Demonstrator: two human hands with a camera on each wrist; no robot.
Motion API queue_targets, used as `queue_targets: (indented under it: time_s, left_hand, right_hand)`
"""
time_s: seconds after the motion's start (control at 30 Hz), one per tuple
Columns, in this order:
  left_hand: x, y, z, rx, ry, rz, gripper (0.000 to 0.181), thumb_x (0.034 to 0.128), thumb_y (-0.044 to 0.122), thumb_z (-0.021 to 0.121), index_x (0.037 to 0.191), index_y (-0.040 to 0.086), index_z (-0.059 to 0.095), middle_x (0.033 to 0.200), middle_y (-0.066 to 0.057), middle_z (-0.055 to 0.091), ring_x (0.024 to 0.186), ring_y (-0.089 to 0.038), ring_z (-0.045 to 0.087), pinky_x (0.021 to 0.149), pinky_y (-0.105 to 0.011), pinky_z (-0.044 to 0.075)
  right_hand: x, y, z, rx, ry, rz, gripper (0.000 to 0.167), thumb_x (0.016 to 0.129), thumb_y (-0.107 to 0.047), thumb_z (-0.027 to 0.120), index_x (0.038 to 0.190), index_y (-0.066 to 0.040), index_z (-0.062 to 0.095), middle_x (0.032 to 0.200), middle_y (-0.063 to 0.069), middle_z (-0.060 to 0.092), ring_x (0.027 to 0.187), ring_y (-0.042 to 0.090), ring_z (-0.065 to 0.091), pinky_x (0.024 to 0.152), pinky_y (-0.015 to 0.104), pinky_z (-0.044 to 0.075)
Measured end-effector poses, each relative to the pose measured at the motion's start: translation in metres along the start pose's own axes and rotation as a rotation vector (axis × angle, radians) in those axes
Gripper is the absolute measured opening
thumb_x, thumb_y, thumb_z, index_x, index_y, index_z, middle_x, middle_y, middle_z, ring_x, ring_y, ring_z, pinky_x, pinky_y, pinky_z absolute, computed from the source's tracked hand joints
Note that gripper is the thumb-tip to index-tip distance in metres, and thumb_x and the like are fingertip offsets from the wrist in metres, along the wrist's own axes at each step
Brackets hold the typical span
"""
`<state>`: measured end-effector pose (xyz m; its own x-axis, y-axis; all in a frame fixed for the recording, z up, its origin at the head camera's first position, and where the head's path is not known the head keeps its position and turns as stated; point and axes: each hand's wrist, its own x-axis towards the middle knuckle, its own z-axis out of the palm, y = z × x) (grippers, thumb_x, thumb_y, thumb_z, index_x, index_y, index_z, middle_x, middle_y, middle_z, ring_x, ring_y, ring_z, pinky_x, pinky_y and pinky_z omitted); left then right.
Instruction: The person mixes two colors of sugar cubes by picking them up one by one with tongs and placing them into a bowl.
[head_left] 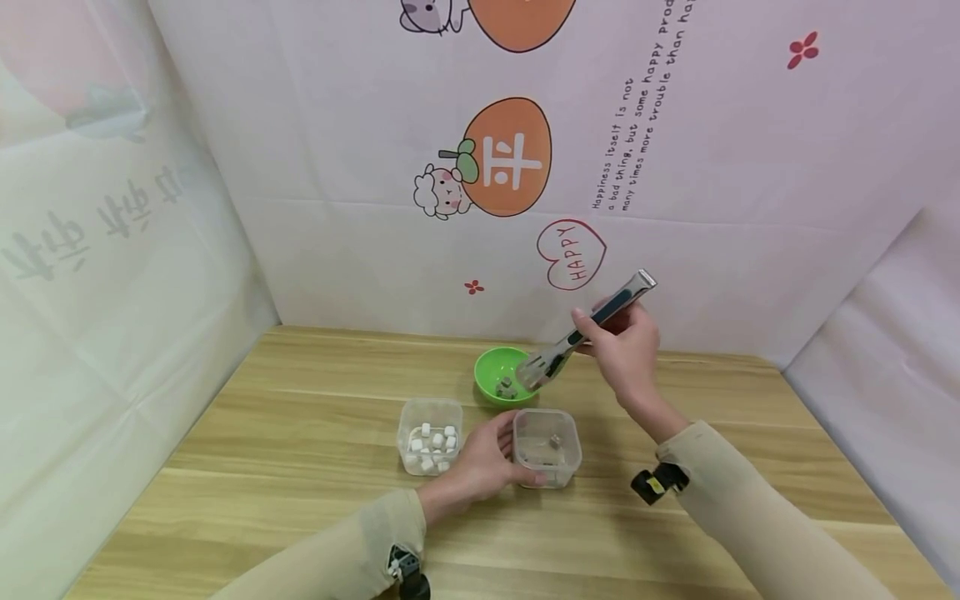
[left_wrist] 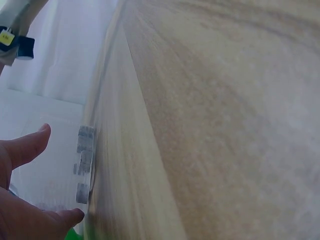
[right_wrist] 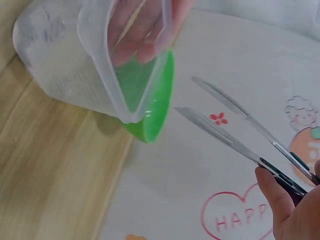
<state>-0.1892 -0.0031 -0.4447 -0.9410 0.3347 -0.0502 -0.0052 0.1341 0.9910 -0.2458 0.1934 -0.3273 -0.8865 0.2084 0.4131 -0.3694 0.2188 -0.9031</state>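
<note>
My right hand (head_left: 628,346) grips a pair of metal tongs (head_left: 555,354) with dark grips. The tongs' tips are spread apart with nothing between them in the right wrist view, and they hover over the right rim of a green bowl (head_left: 489,367). Several small greyish cubes (head_left: 506,388) lie in that bowl. My left hand (head_left: 483,461) holds a clear plastic container (head_left: 567,475) by its left side, thumb along the front and fingers behind. A few greyish cubes (left_wrist: 85,162) rest on its bottom, partly blurred by the plastic.
Left of my left hand stands a second clear container (head_left: 408,408) with several white cubes (head_left: 438,440). All of it sits on a wooden table (head_left: 300,433). A printed cloth (head_left: 360,250) hangs behind the table, with more cloth at both sides.
</note>
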Motion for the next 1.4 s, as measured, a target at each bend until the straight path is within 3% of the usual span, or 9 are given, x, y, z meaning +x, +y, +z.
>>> queue_targets:
  time_s: [0.27, 0.47, 0.67, 0.8, 1.13, 1.4]
  left_hand:
    - [0.001, -0.001, -0.001, 0.002, -0.006, 0.006, 0.105, 0.0685, -0.006, 0.094, 0.158, -0.003, 0.039, 0.16, -0.021, 0.045, 0.145, -0.038, 0.046, 0.122, -0.047, 0.038]
    - [0.003, -0.003, -0.001, 0.016, -0.016, 0.017, 0.102, 0.0693, -0.004, 0.095, 0.156, 0.0, 0.043, 0.156, -0.017, 0.052, 0.144, -0.035, 0.049, 0.121, -0.045, 0.04]
    - [0.0, -0.001, -0.001, 0.002, -0.012, 0.019, 0.101, 0.0703, -0.006, 0.094, 0.157, 0.0, 0.043, 0.156, -0.019, 0.051, 0.144, -0.036, 0.048, 0.122, -0.047, 0.039]
    - [-0.001, -0.001, -0.001, 0.001, -0.014, 0.025, 0.101, 0.0708, -0.007, 0.094, 0.157, -0.001, 0.042, 0.157, -0.019, 0.05, 0.144, -0.037, 0.048, 0.121, -0.048, 0.04]
    - [0.001, -0.002, -0.001, 0.017, -0.026, 0.036, 0.101, 0.07, -0.005, 0.094, 0.157, -0.001, 0.042, 0.156, -0.018, 0.051, 0.144, -0.036, 0.048, 0.122, -0.047, 0.039]
    - [0.001, -0.002, -0.002, 0.038, -0.02, 0.03, 0.101, 0.0705, -0.002, 0.095, 0.157, 0.0, 0.043, 0.157, -0.018, 0.05, 0.144, -0.035, 0.049, 0.122, -0.047, 0.039]
  right_hand:
    - [-0.025, -0.014, -0.02, -0.018, -0.082, -0.074, 0.029, 0.097, -0.01, 0.077, 0.11, 0.01, 0.06, 0.091, 0.011, 0.067, 0.076, 0.018, 0.07, 0.067, 0.035, 0.068]
    - [-0.044, -0.007, -0.026, -0.114, -0.152, -0.11, 0.024, 0.094, -0.008, 0.08, 0.104, 0.005, 0.063, 0.088, 0.016, 0.069, 0.075, 0.018, 0.07, 0.063, 0.037, 0.067]
    - [-0.057, 0.004, -0.025, -0.204, -0.212, -0.14, 0.024, 0.09, -0.007, 0.084, 0.103, 0.0, 0.065, 0.087, 0.01, 0.071, 0.075, 0.016, 0.069, 0.059, 0.026, 0.063]
    - [-0.056, 0.012, -0.023, -0.172, -0.297, -0.195, 0.024, 0.088, -0.002, 0.085, 0.103, 0.0, 0.066, 0.088, 0.007, 0.071, 0.076, 0.016, 0.07, 0.058, 0.024, 0.062]
    - [-0.049, 0.021, -0.02, -0.09, -0.579, -0.263, 0.025, 0.088, 0.005, 0.083, 0.103, -0.004, 0.065, 0.092, 0.003, 0.071, 0.077, 0.019, 0.071, 0.062, 0.036, 0.067]
    - [-0.046, 0.026, -0.011, -0.074, -0.65, -0.265, 0.023, 0.088, 0.006, 0.081, 0.103, 0.002, 0.065, 0.093, 0.004, 0.071, 0.081, 0.019, 0.07, 0.064, 0.035, 0.066]
